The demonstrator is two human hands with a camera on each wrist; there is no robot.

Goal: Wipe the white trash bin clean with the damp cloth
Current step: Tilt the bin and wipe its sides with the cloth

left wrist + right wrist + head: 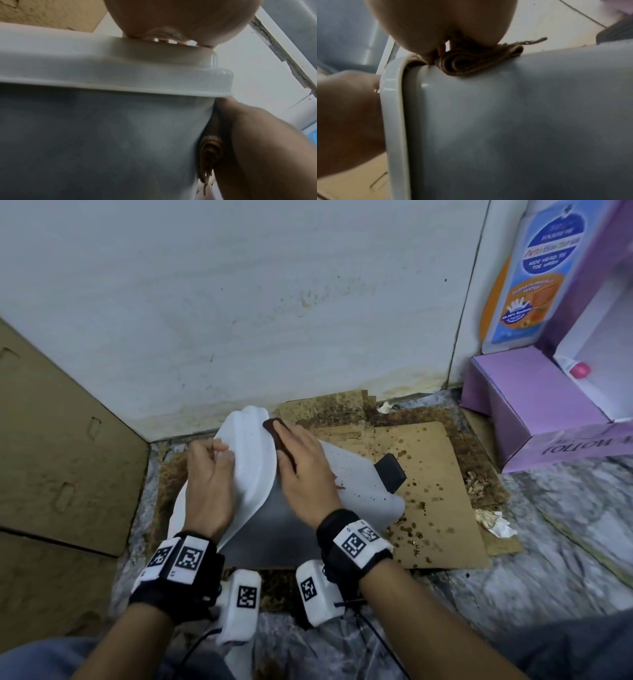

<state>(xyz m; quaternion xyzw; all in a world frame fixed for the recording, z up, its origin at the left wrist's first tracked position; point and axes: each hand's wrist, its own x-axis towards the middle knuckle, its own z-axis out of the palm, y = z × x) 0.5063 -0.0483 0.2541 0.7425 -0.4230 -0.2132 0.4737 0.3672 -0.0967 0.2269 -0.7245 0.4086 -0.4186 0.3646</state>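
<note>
The white trash bin (356, 474) lies on its side on stained cardboard, lid end (253, 460) toward the left and a black pedal (390, 474) at its base. My left hand (209, 474) grips the lid end, fingers curled over its edge. My right hand (305, 460) lies flat on the bin's wall just beside the lid rim and presses a folded brown cloth (274, 433) against it. The right wrist view shows the cloth (471, 60) squeezed between palm and bin (505, 121). In the left wrist view the cloth (211, 148) sits beside the lid rim on the bin (102, 135).
A cardboard sheet (438, 474) spotted with brown drops lies under the bin. The white wall (239, 302) stands close behind. A large cardboard box (51, 440) is on the left, purple boxes (524, 405) on the right. Crumpled paper (493, 522) lies by the sheet's right edge.
</note>
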